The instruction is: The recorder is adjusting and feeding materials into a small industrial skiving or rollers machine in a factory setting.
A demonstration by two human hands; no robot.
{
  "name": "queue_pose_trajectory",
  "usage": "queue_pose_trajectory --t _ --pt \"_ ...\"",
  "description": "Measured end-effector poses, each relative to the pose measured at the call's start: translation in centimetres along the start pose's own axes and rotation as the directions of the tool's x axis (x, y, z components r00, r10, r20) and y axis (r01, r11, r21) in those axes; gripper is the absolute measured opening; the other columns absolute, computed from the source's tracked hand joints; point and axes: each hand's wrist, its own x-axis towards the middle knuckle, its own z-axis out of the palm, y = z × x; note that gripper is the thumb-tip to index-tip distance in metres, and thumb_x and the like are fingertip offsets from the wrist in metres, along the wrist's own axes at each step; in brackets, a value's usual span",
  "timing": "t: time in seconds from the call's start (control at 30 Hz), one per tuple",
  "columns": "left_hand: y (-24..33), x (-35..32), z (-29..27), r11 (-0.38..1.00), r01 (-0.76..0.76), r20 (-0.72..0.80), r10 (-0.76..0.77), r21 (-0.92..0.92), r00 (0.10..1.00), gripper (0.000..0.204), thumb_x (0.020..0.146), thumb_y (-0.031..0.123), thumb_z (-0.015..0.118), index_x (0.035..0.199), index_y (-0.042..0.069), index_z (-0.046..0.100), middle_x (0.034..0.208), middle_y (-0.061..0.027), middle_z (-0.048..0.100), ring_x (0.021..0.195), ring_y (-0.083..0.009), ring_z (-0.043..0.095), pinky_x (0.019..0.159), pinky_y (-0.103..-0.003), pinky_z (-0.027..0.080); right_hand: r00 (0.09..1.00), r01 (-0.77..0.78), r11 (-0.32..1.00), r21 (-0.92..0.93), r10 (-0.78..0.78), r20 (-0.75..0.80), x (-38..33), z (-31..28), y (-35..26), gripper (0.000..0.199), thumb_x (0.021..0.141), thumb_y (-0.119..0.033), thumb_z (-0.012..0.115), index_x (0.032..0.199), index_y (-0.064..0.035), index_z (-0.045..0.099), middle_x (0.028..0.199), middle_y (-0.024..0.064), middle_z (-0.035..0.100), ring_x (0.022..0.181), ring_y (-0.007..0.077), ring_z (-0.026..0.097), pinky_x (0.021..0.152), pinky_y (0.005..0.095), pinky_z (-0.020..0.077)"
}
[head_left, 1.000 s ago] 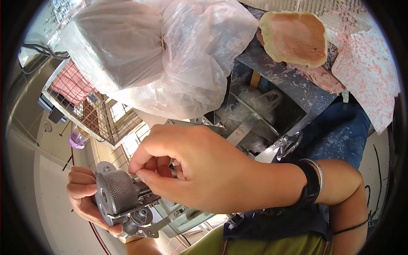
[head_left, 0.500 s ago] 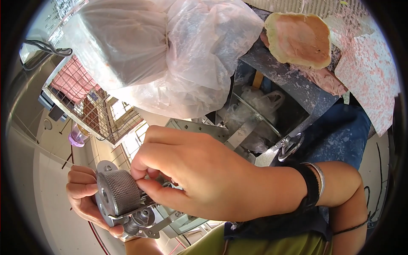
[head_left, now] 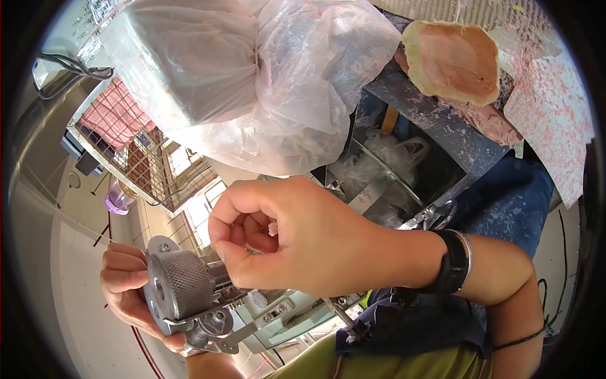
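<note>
My left hand (head_left: pixel 124 287) is closed around the side of a metal device with a knurled cylindrical roller (head_left: pixel 186 285). Its thumb rests by the roller's end plate. Flat metal brackets and a small cylinder (head_left: pixel 214 321) sit below the roller. Just right of the roller, my right hand (head_left: pixel 297 237) is closed, with thumb and forefinger pinched together and the other fingers curled in. A small pale lump (head_left: pixel 273 228) shows inside those curled fingers. Anything between the fingertips is too small to make out. The right hand partly covers the metal mechanism behind it.
White plastic sheeting (head_left: pixel 252 82) covers a bulky thing at the top. A wire basket (head_left: pixel 142 151) with pink cloth-like material is at left. A pale-rimmed tray (head_left: pixel 451 63) with pinkish residue lies at upper right, near a pink-spattered sheet (head_left: pixel 549 120). An open compartment (head_left: pixel 442 167) holds plastic bags.
My right hand has pulled up and slightly right, away from the roller, uncovering metal parts beside it. The pale lump in its fingers now shows. My left hand keeps its hold.
</note>
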Motion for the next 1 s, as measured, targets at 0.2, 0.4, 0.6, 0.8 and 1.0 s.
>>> queue_pose_trajectory --t 0.2,0.4,0.6,0.8,1.0 --pt "-0.4 -0.2 -1.3 1.0 -0.004 0.09 0.006 -0.029 0.996 0.095 0.053 0.073 0.091 0.108 0.005 0.055 0.096 -0.004 0.051 0.088 -0.017 0.043 0.079 -0.034 0.036 1.0 0.002 0.999 -0.043 -0.002 -0.003 -0.1 -0.5 -0.3 0.014 0.088 -0.009 0.072 0.092 0.0041 0.069 0.079 0.0122 0.068 0.072 0.0176 0.064 0.067 0.033 0.0514" --pt "-0.7 -0.2 -2.9 1.0 0.008 0.145 -0.008 0.0 0.989 0.106 0.037 0.073 0.097 0.107 0.006 0.056 0.094 -0.0024 0.05 0.083 -0.0153 0.045 0.072 -0.029 0.037 1.0 0.014 0.998 -0.064 -0.013 0.024 0.0 -0.6 -0.3 0.015 0.09 -0.01 0.068 0.092 0.0054 0.069 0.078 0.0146 0.069 0.069 0.0195 0.066 0.064 0.0346 0.0515" --pt "-1.2 -1.4 -2.8 0.996 0.059 0.041 -0.056 -0.074 0.998 0.102 0.038 0.068 0.098 0.106 0.005 0.055 0.096 -0.0048 0.052 0.086 -0.0168 0.047 0.076 -0.031 0.04 0.99 -0.118 0.984 -0.13 0.127 0.066 0.5 -0.7 -1.2 0.018 0.087 -0.012 0.067 0.089 0.0049 0.071 0.077 0.0188 0.071 0.066 0.0262 0.069 0.062 0.0395 0.0523" --pt "-1.6 -1.9 -2.8 0.989 0.072 -0.012 -0.074 -0.128 0.997 0.102 0.037 0.066 0.099 0.105 0.003 0.057 0.095 -0.006 0.053 0.087 -0.0174 0.048 0.078 -0.033 0.043 0.966 -0.212 0.898 -0.386 0.252 0.056 1.7 -1.0 -2.6 0.02 0.086 -0.013 0.065 0.092 0.0045 0.073 0.08 0.0198 0.072 0.067 0.0299 0.07 0.062 0.0411 0.0527" --pt "-0.9 -2.1 -1.8 0.979 0.147 -0.123 -0.165 -0.143 0.979 0.099 0.04 0.067 0.097 0.102 0.002 0.057 0.093 -0.0058 0.052 0.086 -0.0172 0.048 0.077 -0.034 0.043 0.949 -0.237 0.901 -0.363 0.294 0.109 1.8 -1.6 -2.1 0.025 0.087 -0.02 0.067 0.093 0.0027 0.075 0.077 0.014 0.071 0.065 0.0238 0.065 0.061 0.0379 0.0499"
